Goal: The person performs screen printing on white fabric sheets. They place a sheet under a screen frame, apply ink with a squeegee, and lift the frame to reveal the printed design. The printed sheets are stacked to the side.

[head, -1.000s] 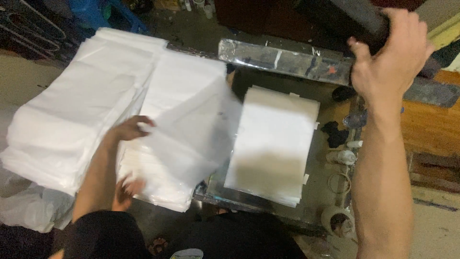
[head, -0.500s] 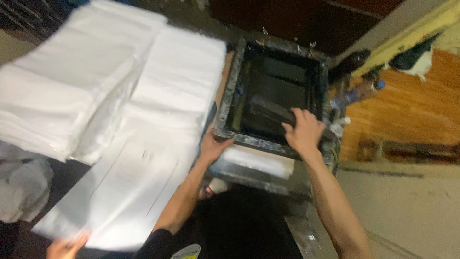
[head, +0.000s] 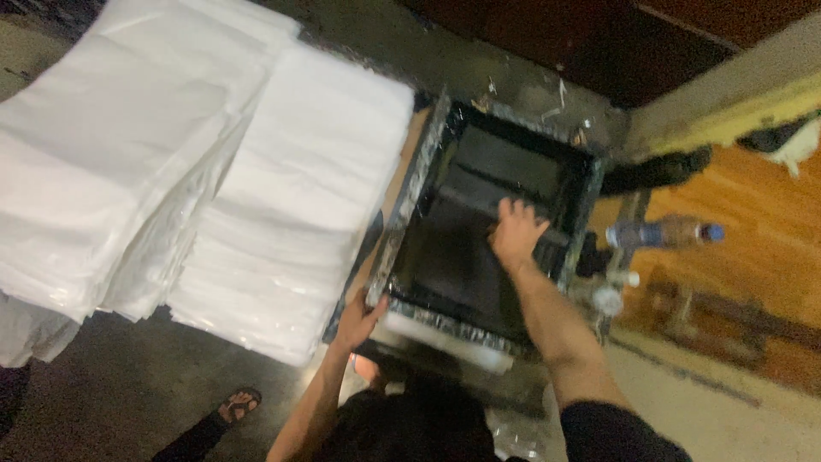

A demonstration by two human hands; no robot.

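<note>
A black printing screen frame (head: 425,175) with silvery taped edges lies flat in the middle of the view. My left hand (head: 359,318) grips its near left corner. My right hand (head: 516,233) reaches into the frame and presses on a dark squeegee bar (head: 469,198) that lies across the mesh. A white sheet's edge (head: 445,340) shows under the frame's near side. Two tall stacks of white plastic sheets (head: 299,205) stand just left of the frame.
A second, larger white stack (head: 103,145) fills the far left. A plastic bottle (head: 658,233) lies right of the frame over a wooden surface (head: 761,248). A sandalled foot (head: 239,402) rests on the dark floor at the lower left.
A second ago the frame was raised over a white sheet while my left hand handled a sheet. The frame has come down, and my right hand has pushed the squeegee toward the far side.
</note>
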